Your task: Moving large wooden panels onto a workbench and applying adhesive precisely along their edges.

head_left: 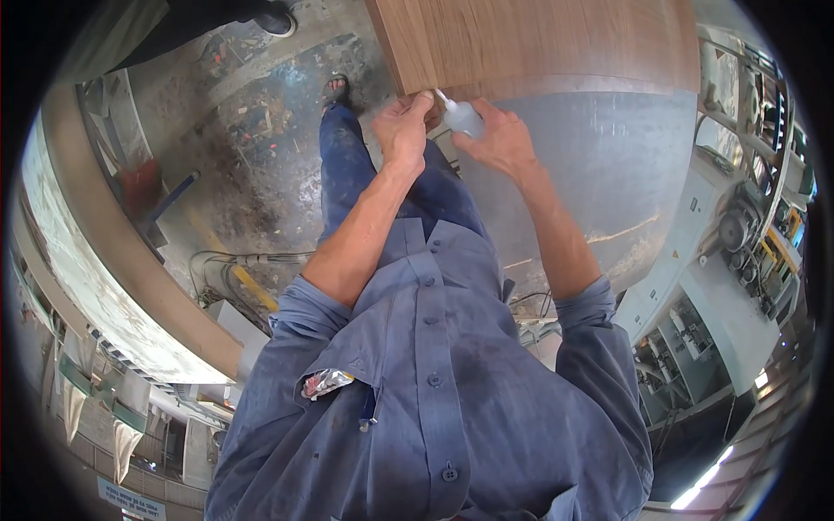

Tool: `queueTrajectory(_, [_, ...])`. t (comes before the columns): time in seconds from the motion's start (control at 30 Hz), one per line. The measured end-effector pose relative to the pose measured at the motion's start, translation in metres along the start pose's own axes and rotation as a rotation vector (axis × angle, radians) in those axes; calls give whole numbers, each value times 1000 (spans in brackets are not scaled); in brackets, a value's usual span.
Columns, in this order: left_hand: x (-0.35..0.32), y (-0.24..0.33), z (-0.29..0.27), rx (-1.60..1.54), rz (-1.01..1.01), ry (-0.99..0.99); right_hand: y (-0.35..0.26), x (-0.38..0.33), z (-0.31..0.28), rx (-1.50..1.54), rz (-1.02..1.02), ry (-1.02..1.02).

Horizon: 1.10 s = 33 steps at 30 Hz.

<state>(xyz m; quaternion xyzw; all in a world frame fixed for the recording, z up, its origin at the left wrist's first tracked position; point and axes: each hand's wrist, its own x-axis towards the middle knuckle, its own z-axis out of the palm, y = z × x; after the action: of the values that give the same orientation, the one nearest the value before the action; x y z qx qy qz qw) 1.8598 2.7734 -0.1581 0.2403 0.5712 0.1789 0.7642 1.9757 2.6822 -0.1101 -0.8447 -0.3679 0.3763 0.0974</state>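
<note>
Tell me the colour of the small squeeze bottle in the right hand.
Translucent white squeeze bottle with a white nozzle, held in the right hand; head view.

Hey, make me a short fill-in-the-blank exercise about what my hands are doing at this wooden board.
1. The right hand holds a small ____ squeeze bottle.
2. The bottle's nozzle points at the corner of the ____ board.
3. The left hand has its fingertips on the board's ____.
4. A crumpled foil wrapper sticks out of the shirt ____.

Missing words: white; wooden; corner; pocket
</note>
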Motion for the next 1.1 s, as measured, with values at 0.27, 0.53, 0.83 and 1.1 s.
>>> queueTrajectory(0.27, [-4, 2, 2, -64, -24, 12, 0, 3, -1, -73, 6, 15])
queueTrajectory(0.53, [-1, 1, -4, -89, -31, -56, -4, 8, -13, -126, -49, -45])
queueTrajectory(0.83, [2, 0, -10, -106, -8, -91, -10, 16, -26, -244, -136, -32])
queueTrajectory(1.1, [3, -1, -12, -63, 38, -88, -15, 17, -35, -287, -294, 69])
